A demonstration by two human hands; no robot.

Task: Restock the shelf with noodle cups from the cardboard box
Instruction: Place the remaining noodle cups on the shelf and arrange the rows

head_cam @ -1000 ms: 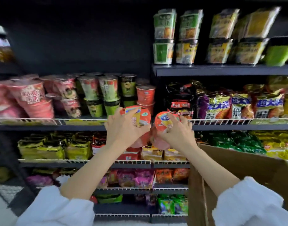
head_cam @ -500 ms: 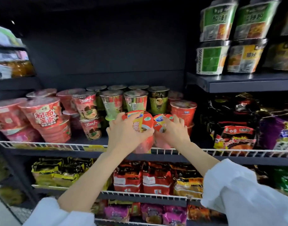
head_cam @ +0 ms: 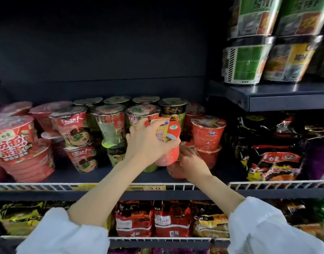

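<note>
My left hand (head_cam: 148, 143) grips a red noodle cup (head_cam: 167, 142) by its lid end, tilted, above the middle shelf (head_cam: 102, 176). Just below and to the right, my right hand (head_cam: 191, 160) is closed on a second red noodle cup (head_cam: 173, 171) that stands on the shelf deck, largely hidden by my fingers. Both cups sit just left of a stack of two red cups (head_cam: 208, 138). The cardboard box is out of view.
Rows of stacked noodle cups (head_cam: 110, 129) fill the shelf to the left, with large red bowls (head_cam: 16, 147) at far left. Dark noodle packets (head_cam: 275, 156) lie to the right. A white wire rail (head_cam: 47, 186) edges the shelf front. Tall tubs (head_cam: 245, 63) stand on the upper right shelf.
Both hands moved forward over the wire rail onto the shelf. My right hand dropped lower, setting its cup on the deck. The view came closer and the cardboard box left the frame.
</note>
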